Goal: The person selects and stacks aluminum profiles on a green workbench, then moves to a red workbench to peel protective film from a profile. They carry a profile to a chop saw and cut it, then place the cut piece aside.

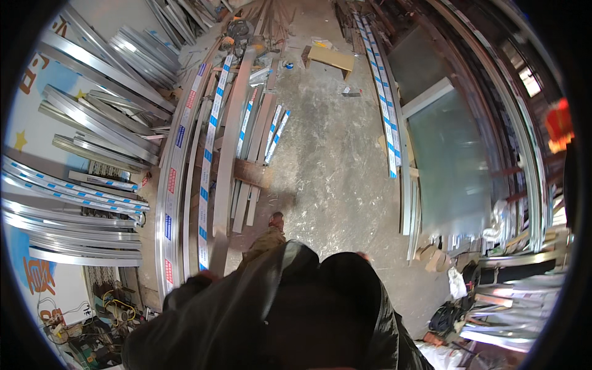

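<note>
My dark jacket fills the bottom of the head view. A little of my left hand [210, 275] seems to show past the cuff of the left sleeve [188, 290], beside the near ends of long metal profiles. Its fingers are hidden, so I cannot tell whether it holds anything. Closest to it are a profile wrapped in blue-and-white film [206, 166] and a bare, wide metal profile [226, 163], both lying lengthwise. My right hand is out of sight. One foot [276, 220] points forward on the concrete floor [327, 160].
Stacked metal profiles [92, 225] line the left wall. A low wooden bench [331, 58] stands ahead. Film-wrapped profiles [380, 92] and glass panels [447, 160] lean along the right. Tangled cables [114, 308] lie lower left; a black bundle [445, 317] sits lower right.
</note>
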`<action>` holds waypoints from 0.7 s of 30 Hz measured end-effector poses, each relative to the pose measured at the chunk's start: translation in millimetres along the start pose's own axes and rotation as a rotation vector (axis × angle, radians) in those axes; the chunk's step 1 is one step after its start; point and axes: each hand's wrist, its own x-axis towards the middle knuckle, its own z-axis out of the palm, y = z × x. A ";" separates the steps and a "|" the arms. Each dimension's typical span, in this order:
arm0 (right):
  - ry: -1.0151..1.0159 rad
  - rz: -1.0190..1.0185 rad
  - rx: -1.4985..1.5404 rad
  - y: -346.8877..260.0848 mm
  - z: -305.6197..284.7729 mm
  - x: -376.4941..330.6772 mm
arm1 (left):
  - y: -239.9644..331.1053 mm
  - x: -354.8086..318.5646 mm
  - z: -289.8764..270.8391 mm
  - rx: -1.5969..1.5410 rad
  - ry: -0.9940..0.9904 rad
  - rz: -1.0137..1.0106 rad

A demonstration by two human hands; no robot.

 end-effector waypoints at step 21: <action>-0.204 -0.276 -0.664 -271.7 -440.6 595.4 | 471.8 208.2 -444.2 -0.142 0.140 0.012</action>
